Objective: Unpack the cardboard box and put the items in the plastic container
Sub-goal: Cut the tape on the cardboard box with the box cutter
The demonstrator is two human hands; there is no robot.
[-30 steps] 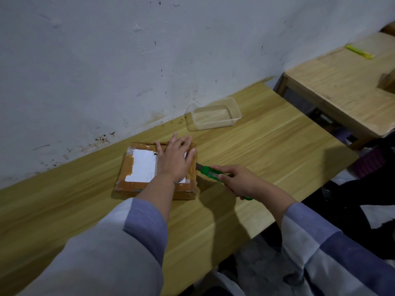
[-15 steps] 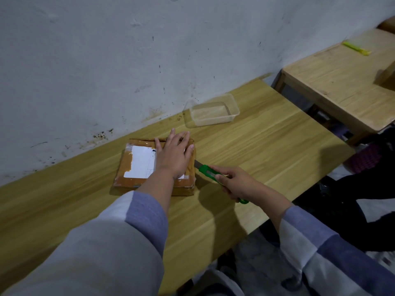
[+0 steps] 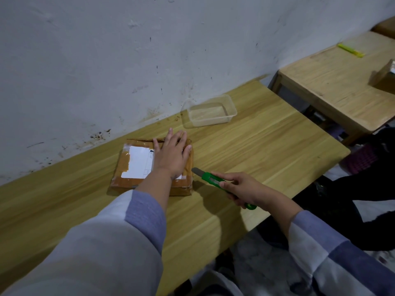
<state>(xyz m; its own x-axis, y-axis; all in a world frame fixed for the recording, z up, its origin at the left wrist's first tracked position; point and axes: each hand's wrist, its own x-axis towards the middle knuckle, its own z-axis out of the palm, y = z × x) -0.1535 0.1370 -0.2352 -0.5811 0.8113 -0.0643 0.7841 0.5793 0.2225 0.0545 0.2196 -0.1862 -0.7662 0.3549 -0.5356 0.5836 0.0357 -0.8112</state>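
Head view: left hand [image 3: 171, 155] lies flat, fingers spread, pinning the taped box [image 3: 136, 165] on the bench [image 3: 267, 150]; right hand [image 3: 241, 189] is closed around the cutter [image 3: 210, 178], blade at the box's right edge. I'm opening it; next, slice the tape shallowly. Container [image 3: 210, 113] waits empty beyond

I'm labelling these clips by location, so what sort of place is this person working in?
Probably a plain indoor workroom or storeroom, not a tidy office. A stained, scuffed white wall runs behind a bare wooden table, a second wooden table stands beside it, and the taped cardboard box is being cut open.
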